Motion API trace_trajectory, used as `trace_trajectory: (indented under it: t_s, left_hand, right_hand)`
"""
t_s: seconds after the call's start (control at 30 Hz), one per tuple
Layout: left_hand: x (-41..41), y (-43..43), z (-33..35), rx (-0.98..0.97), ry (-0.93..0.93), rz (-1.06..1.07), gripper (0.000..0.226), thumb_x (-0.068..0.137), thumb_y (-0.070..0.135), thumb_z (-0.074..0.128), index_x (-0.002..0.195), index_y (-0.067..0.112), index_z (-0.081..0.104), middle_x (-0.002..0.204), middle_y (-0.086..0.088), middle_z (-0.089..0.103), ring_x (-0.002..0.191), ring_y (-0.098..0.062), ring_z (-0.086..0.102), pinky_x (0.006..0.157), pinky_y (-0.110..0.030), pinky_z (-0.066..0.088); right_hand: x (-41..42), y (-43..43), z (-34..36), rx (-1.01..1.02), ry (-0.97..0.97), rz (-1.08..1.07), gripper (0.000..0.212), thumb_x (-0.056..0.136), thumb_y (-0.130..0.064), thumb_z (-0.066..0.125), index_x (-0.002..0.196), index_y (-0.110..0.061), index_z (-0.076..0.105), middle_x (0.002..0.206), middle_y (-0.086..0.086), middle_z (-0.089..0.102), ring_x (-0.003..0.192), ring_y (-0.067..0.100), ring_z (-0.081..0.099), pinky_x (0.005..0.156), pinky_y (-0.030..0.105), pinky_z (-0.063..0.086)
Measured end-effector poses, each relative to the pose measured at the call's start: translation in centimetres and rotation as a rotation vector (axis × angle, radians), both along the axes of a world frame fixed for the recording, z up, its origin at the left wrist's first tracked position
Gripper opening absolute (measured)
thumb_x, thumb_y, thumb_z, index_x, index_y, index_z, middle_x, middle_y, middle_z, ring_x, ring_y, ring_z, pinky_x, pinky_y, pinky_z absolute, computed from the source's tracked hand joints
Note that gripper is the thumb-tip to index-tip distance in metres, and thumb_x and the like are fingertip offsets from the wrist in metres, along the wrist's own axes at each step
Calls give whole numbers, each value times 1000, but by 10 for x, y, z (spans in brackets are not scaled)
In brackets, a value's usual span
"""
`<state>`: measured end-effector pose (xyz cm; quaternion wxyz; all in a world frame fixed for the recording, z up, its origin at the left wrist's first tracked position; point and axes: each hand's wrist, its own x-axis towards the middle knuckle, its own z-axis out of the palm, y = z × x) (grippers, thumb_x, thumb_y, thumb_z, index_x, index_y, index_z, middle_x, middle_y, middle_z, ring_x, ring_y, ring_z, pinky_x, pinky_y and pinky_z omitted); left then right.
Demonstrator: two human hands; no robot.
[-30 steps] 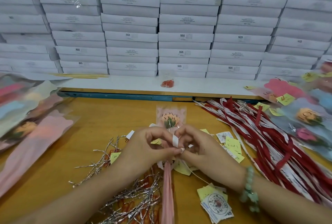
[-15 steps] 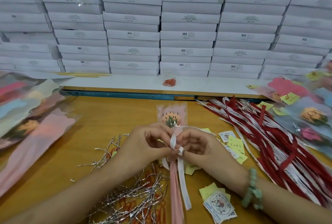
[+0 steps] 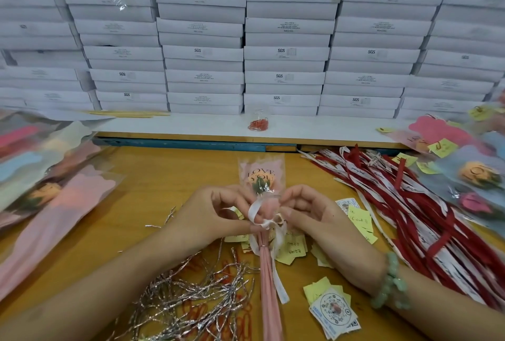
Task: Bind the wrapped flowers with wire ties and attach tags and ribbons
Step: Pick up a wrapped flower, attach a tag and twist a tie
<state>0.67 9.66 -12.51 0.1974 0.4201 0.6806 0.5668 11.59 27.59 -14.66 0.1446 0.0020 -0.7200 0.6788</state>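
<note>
Quickly, from the left: spare wrapped flowers (image 3: 54,196) are piled at the left edge of the table (image 3: 164,176), and silver wire ties (image 3: 191,299) lie in a loose heap by the left forearm. The left hand (image 3: 213,215) has thumb and forefinger curled, pinching the white ribbon (image 3: 255,211) at the neck of the wrapped flower (image 3: 262,176). That flower lies mid-table with its bloom end away from the person and its pink stem running back between the forearms. The right hand (image 3: 314,212) mirrors the left, fingers curled and pinching the ribbon from the other side. One loop stands up on the left and a tail hangs down along the stem.

The step in hand looks like tying the ribbon bow (a thin band lower on the stem may be the wire tie, too small to be sure). The next move likely calls for an even outward pull on both sides to seat the knot without it sliding off the neck.

Yellow tags (image 3: 360,220) are scattered just right of the hands, red and white ribbons (image 3: 410,204) lie beyond them, and tagged flowers (image 3: 475,174) are at far right.
</note>
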Motion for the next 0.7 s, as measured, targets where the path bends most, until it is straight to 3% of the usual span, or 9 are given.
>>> trace_trajectory:
  t_s: [0.1, 0.2, 0.27, 0.33, 0.4, 0.5, 0.57, 0.7]
  left_hand:
    - [-2, -2, 3, -31, -7, -63, 10, 63, 16, 84, 69, 22, 78, 92, 2, 71, 86, -23, 66, 83, -54, 51]
    - [-8, -5, 4, -49, -35, -131, 14, 63, 19, 90, 69, 23, 78, 90, 6, 70, 87, -14, 65, 83, -41, 51]
    - [-12, -7, 3, -84, -37, -157, 12, 62, 22, 88, 69, 23, 78, 91, 8, 70, 88, -11, 65, 81, -31, 53]
    - [-15, -9, 2, -106, -41, -173, 11, 62, 24, 86, 70, 22, 78, 92, 8, 70, 89, -11, 66, 80, -26, 54]
    - [-16, -10, 1, -102, -59, -179, 10, 64, 25, 85, 69, 21, 77, 91, 5, 70, 87, -11, 66, 78, -23, 53]
    - [-18, -11, 2, -94, -58, -192, 10, 67, 26, 82, 64, 22, 75, 88, 3, 70, 82, -11, 65, 73, -20, 51]
    - [-21, -13, 4, -121, -56, -201, 12, 66, 26, 83, 63, 21, 73, 87, 3, 69, 80, -12, 64, 72, -21, 51]
    - [-31, -22, 12, -224, -46, -201, 16, 63, 29, 86, 64, 19, 72, 90, 2, 69, 82, -15, 64, 72, -22, 52]
  right_hand:
    - [3, -1, 5, 105, 58, -6, 14, 95, -6, 55, 108, -9, 55, 87, -1, 59, 73, 12, 63, 67, 19, 51]
    - [6, 1, 13, 311, 104, -69, 18, 98, -12, 52, 110, -24, 55, 86, -8, 54, 57, 12, 47, 53, 21, 39]
    - [7, 7, 18, 656, 165, -160, 18, 98, -17, 51, 110, -30, 54, 84, -13, 51, 56, 6, 44, 54, 14, 36]
    - [8, 10, 22, 1071, 179, -228, 13, 99, -24, 50, 109, -31, 53, 85, -19, 45, 70, 5, 50, 59, 18, 39]
    - [9, 9, 25, 1264, 116, -242, 7, 99, -29, 49, 104, -32, 53, 84, -21, 38, 74, 6, 48, 59, 21, 37]
    - [7, 10, 27, 1374, -32, -250, 11, 99, -27, 48, 108, -33, 48, 87, -16, 37, 75, 8, 51, 58, 22, 37]
    - [6, 14, 29, 1419, -125, -272, 23, 97, -17, 49, 114, -31, 43, 90, -14, 40, 76, 13, 55, 62, 26, 44]
    - [7, 27, 28, 1475, -219, -339, 47, 85, 2, 57, 112, -28, 35, 86, -11, 43, 70, 12, 51, 54, 26, 42]
